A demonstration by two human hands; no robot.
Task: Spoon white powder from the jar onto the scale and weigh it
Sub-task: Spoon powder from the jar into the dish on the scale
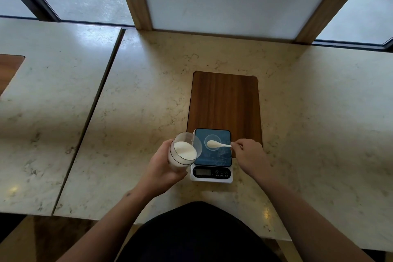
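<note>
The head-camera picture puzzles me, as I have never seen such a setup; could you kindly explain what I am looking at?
There is no machine here: a person wears a wide-angle camera on the head, looking forward and down at their own two bare hands. The left hand holds a clear jar of white powder, tilted towards the scale. The right hand pinches the handle of a small white spoon, whose bowl is over a little clear dish on the dark platform of a kitchen scale. The scale stands on a marble counter, partly over a wooden inlay. Its display is too small to read.
</note>
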